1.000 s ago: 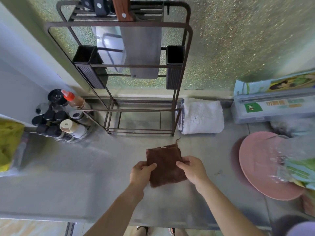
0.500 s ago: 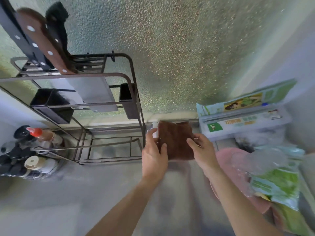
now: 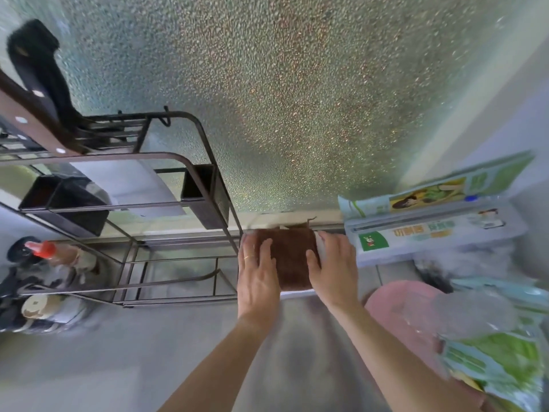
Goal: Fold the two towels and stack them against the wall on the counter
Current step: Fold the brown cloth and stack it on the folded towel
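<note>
- While your left hand (image 3: 258, 281) and right hand (image 3: 334, 273) lie flat with fingers spread, they press two towels: a brown towel (image 3: 292, 257) stacked on a white towel (image 3: 320, 251), whose edge peeks out.
- Both sit on the worktop (image 3: 118, 367) against the pebbled wall (image 3: 282, 99).
- One box (image 3: 430, 233) just right carries print too blurred to read.
- One wire rack (image 3: 166, 233) stands close left; the near worktop lies open.

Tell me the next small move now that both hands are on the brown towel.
Probably lift both hands away. The folded brown towel already lies on the white towel by the wall, left hand and right hand flat on it.
</note>
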A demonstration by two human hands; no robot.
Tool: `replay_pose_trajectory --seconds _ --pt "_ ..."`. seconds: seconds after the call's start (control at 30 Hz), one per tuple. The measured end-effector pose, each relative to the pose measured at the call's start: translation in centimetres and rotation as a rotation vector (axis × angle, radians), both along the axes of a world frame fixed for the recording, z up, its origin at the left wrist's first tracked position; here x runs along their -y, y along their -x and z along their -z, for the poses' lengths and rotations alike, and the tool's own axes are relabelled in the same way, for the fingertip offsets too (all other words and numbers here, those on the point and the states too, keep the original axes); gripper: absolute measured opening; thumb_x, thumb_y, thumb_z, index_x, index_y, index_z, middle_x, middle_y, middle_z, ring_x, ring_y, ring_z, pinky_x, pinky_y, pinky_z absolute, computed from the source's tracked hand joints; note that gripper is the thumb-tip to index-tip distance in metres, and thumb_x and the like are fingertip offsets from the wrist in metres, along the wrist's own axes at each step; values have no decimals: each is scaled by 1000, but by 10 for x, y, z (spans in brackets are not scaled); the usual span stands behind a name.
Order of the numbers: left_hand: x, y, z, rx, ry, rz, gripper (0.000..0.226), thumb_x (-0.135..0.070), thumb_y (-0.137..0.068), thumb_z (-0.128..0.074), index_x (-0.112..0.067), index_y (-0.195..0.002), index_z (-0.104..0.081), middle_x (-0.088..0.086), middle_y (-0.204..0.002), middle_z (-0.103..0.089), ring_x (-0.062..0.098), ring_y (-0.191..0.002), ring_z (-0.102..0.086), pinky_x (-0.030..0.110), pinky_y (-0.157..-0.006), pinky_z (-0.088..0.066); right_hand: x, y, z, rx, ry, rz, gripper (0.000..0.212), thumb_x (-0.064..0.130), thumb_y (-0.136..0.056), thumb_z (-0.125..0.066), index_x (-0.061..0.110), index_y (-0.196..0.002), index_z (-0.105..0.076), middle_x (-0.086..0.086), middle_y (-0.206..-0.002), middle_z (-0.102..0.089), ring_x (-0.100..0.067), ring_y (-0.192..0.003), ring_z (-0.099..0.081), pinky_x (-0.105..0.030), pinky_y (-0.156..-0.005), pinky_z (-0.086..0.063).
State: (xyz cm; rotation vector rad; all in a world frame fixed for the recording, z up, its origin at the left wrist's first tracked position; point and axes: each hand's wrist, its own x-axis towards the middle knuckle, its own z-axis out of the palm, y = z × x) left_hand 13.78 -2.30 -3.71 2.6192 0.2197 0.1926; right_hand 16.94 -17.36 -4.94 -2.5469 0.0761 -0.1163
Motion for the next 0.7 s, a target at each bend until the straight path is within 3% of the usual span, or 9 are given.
replay_pose_trajectory --seconds 0.07,0.17,0.27,0.4,0.57,0.7 --pt "6 -5 9 15 -90 102 51 -10 -98 -50 -13 -149 -43 12 -165 -26 28 -155 -16 39 -121 -30 -8 -2 -2 113 113 -114 46 30 -95 -52 21 -140 -51 -9 -145 -50 -32 -130 -46 -45 -110 -40" --pt "9 -11 29 -52 -179 159 59 -16 -101 -44 -16 -158 -26 6 -169 -13 23 -156 -2 41 -127 -12 -20 -2 10 -51 230 -241 52 37 -102 -39 32 -153 -34 -6 -167 -22 -36 -150 -21 -52 -119 -28" --pt "3 -14 47 -86 -238 187 66 -16 -99 -46 -17 -160 -19 5 -169 -10 23 -156 1 41 -128 -9 -22 0 30 -197 248 -270 54 40 -105 -27 29 -158 -21 -10 -170 -2 -36 -155 -3 -50 -124 -16" --pt "-5 -16 65 -119 -267 235 77 -16 -95 -52 -18 -161 -11 6 -170 -5 23 -156 6 44 -127 -13 -28 0 47 -176 304 -305 55 36 -106 -17 19 -159 -18 -19 -168 -2 -35 -156 3 -48 -126 -6" --pt "-4 -18 74 -141 -278 230 77 -15 -94 -53 -17 -160 -13 7 -169 -9 25 -156 3 45 -127 -12 -27 -3 61 -220 455 -392 58 36 -104 -3 19 -159 -12 -12 -169 -3 -31 -155 15 -52 -124 -2" --pt "-3 -19 62 -145 -291 240 78 -17 -94 -53 -17 -160 -12 7 -169 -8 26 -156 5 42 -127 -4 -26 -3 46 -234 354 -308 57 41 -105 -12 25 -159 -13 -14 -169 -2 -34 -156 1 -48 -126 -8"
